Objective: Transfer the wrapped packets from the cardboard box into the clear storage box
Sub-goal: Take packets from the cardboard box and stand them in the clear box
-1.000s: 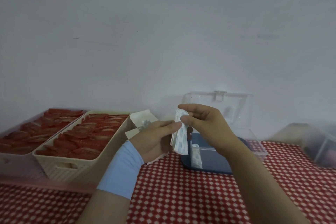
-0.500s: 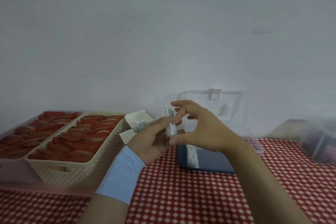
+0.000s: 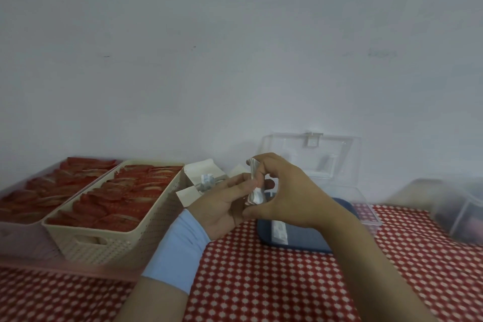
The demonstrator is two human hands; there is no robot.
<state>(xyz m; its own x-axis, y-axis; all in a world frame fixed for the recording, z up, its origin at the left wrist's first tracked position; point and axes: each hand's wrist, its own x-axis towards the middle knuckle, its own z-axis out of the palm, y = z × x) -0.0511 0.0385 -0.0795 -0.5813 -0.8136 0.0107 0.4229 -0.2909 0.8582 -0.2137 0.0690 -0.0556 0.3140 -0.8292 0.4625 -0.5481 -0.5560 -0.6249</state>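
A small stack of white wrapped packets stands edge-on between my two hands, above the table. My left hand supports it from the left with its fingertips, and my right hand pinches it from top and bottom. Behind my left hand is the small white cardboard box with its flaps open and more packets inside. The clear storage box stands behind my right hand with its lid raised; one white packet lies on its dark blue floor.
Two trays of red packets stand at the left: a cream basket and a pink-rimmed one. Another translucent container sits at the right edge. A red and white checked cloth covers the table, and a plain wall rises behind.
One second ago the packets showed their broad face; my right hand has turned them edge-on and shifted its grip to top and bottom. Both hands stay in about the same place.
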